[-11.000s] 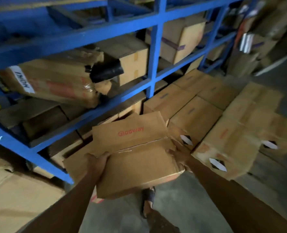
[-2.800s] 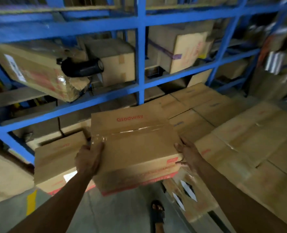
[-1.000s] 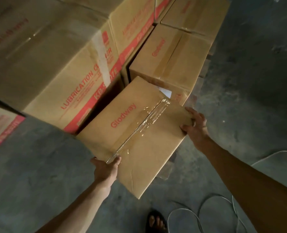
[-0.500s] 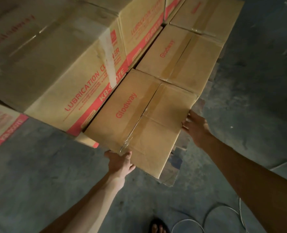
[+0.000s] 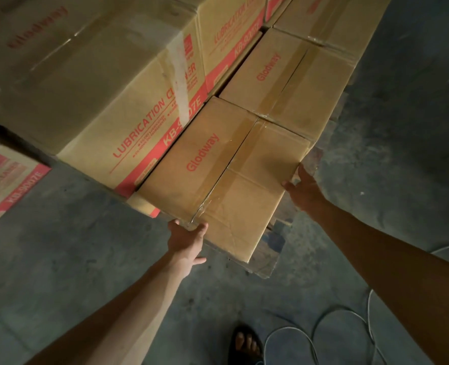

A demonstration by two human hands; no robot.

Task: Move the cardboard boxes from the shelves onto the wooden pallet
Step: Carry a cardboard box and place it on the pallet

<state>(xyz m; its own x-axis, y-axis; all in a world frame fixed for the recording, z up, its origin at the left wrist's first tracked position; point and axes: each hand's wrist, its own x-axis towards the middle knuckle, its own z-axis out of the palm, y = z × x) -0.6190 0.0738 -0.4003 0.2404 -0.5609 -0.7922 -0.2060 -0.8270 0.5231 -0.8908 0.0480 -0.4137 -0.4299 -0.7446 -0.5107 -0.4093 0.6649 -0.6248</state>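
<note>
- While the Glodway box sits on the wooden pallet, your left hand grips its near corner.
- Your right hand presses its right edge, fingers relaxed.

My left hand and right hand meet matt brown corrugated cardboard on the red-lettered Glodway box, its seam under glossy clear tape. The worn wooden pallet looks rough and scuffed; the grey concrete floor dull, mottled.

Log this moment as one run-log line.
stage: placing | Glodway box: on pallet, beside stack | left hand: at near edge | right hand: at right side
</note>
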